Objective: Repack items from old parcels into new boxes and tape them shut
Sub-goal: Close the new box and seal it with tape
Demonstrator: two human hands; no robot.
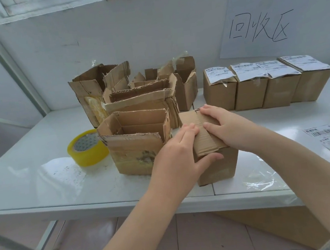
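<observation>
**Both hands on the flaps of a small box at the table's front edge**

A small cardboard box [219,168] stands upright near the front edge of the white table [33,179], a little toward its right side. Its corrugated top flap [204,139] is folded down over the opening. The left hand [175,158] grasps the box at the top: its fingers lie across the flap while the thumb is tucked against the front face just under the flap's edge. The right hand [227,127] lies flat on the flaps from the other side, fingers stretched out and pressing down, holding nothing.

Just beside the small box, toward the left edge, stands a torn old parcel [136,148], open at the top with ragged flaps. A roll of yellowish packing tape [87,148] lies next to that parcel on its left. Behind them, toward the back edge, is a cluster of more torn, opened cartons [142,92]. Along the back right, four closed boxes [266,87] stand in a row, side by side, each with a shipping label on top. Loose shipping labels [328,138] lie at the right edge. A paper sheet [261,25] with handwritten characters hangs on the wall.
</observation>
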